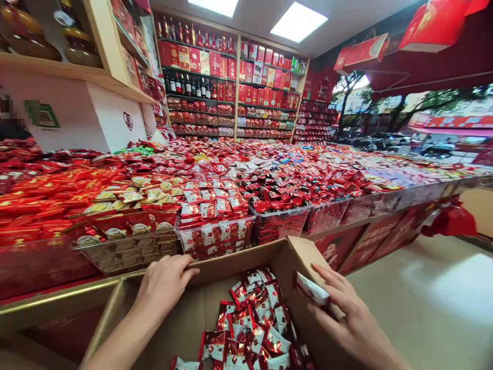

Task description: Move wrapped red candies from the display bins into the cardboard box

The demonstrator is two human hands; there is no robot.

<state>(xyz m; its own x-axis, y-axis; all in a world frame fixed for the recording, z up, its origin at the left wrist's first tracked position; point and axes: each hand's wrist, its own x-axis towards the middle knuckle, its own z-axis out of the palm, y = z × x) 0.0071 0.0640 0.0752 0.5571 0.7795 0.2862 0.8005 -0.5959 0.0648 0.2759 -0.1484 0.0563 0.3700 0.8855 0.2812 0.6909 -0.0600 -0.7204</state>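
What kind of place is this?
It looks like a shop, probably selling sweets: clear bins are heaped with little wrapped packets, and behind are shelves full of bottles and red boxes.

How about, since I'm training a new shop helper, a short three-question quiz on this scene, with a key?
1. What does the right hand hold? A) scissors B) a small packet C) a phone
2. True or false: the left hand is holding a bottle.
3. Where does the pile of packets between the hands lie?

Key: 1. B. 2. False; it is at the rim of the cardboard box. 3. Inside that box.
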